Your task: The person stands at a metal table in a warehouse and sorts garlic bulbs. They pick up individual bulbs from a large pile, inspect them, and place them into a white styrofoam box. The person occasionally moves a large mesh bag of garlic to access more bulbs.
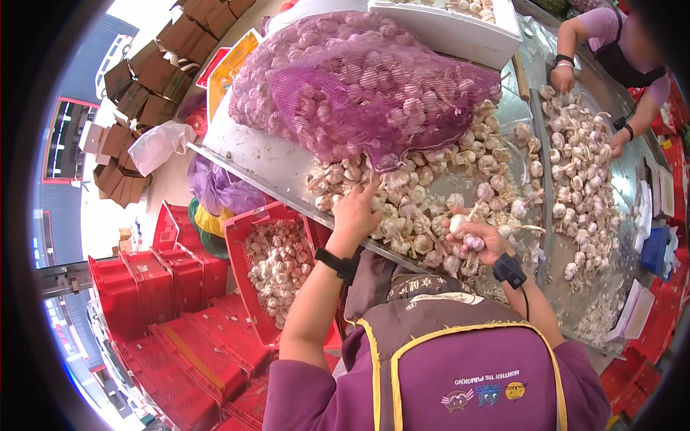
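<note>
My left hand (356, 213) is at the near left edge of a heap of loose garlic bulbs (412, 194) on a metal-topped table (264, 151). Its fingers are apart, with the tips against the heap and no bulb visible in its grasp. To the right, my right hand (488, 240) is closed around garlic bulbs (459, 225), one white and one purplish, with stalks sticking out. Behind the heap lies a large purple mesh sack (366, 81) full of garlic. Its lower end rests on the loose bulbs.
Left of me, a red plastic crate (237, 253) holds garlic bulbs; more red crates (183, 345) stand beside it. A white foam box (453, 27) sits behind the sack. Across a metal divider (545, 161), another person's hands (563, 78) are at a second garlic heap (582, 183).
</note>
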Tool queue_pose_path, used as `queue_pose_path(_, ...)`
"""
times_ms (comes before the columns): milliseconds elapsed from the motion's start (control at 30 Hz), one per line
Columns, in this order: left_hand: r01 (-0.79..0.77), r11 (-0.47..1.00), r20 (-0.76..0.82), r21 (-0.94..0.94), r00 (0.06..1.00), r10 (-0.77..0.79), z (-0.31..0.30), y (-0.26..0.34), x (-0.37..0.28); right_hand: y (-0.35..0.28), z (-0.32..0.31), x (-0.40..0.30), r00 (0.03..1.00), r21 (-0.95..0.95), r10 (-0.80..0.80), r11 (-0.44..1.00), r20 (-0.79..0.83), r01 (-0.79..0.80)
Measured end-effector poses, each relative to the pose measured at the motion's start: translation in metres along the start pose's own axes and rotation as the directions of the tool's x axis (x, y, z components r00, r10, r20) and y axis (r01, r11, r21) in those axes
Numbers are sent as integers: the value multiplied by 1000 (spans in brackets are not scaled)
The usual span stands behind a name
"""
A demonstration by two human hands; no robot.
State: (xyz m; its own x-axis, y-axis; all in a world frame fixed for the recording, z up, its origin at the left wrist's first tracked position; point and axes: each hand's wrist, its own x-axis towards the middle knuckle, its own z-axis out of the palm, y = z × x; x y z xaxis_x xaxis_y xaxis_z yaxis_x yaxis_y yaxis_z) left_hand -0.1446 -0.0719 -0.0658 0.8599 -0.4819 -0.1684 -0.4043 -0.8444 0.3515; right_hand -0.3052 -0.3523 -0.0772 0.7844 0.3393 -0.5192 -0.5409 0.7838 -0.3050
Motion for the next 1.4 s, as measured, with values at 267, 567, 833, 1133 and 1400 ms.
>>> queue_pose_path(267,78,615,61,-785,997,-48,-18,18,-15,31,15,26,989,39,81,996,121,-86)
queue_pose_path(567,-108,701,125,-705,954,272,-41,62,-38,35,47,49,980,-96,191,978,57,-185)
queue_pose_path(833,291,957,2,9,957,-291,-11,-31,56,24,27,35,968,68,189,977,165,-202)
queue_pose_path(1133,329,927,51,-179,944,-326,-18,-43,57,31,12,35,947,179,142,963,290,-199)
queue_pose_path(1400,233,605,383,-762,915,130,-41,23,-11,26,36,40,910,236,176,931,376,-278)
